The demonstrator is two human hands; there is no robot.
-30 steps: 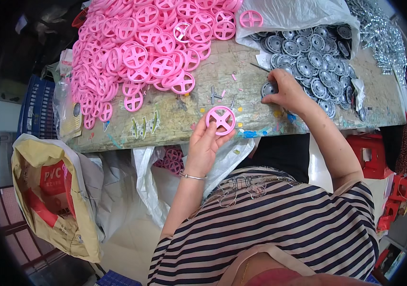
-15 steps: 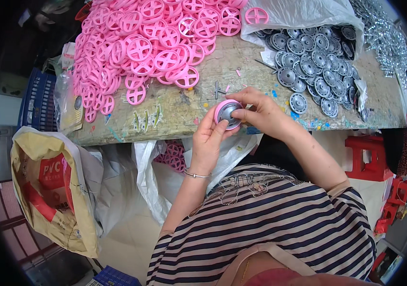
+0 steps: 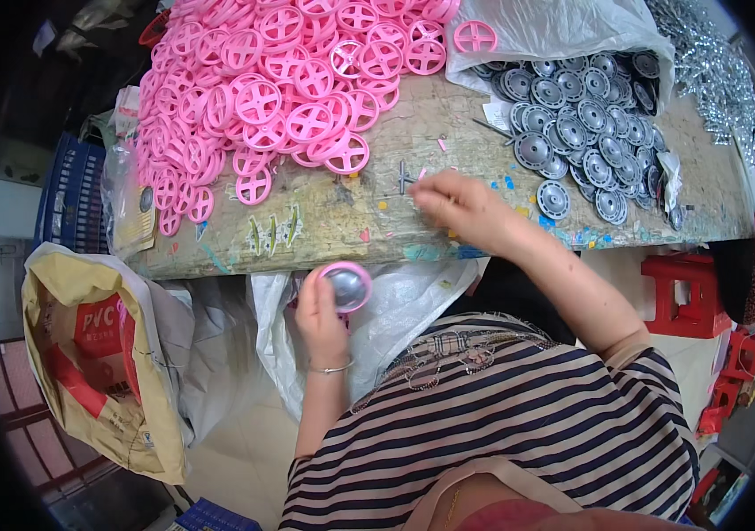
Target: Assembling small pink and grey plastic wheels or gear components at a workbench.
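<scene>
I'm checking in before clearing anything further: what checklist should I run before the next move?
1. Left hand holds the pink round plastic ring: ok.
2. Grey domed round disc lies within that ring: ok.
3. Disc pressed fully home: cannot tell; its seating is too small to judge.
4. Right hand empty: cannot tell; its fingers are curled over the worn tabletop.
5. Held pieces apart from the white plastic sheeting: cannot tell; they overlap in this view.
6. More parts available: ok; pink spoked rings and grey discs lie heaped.
</scene>
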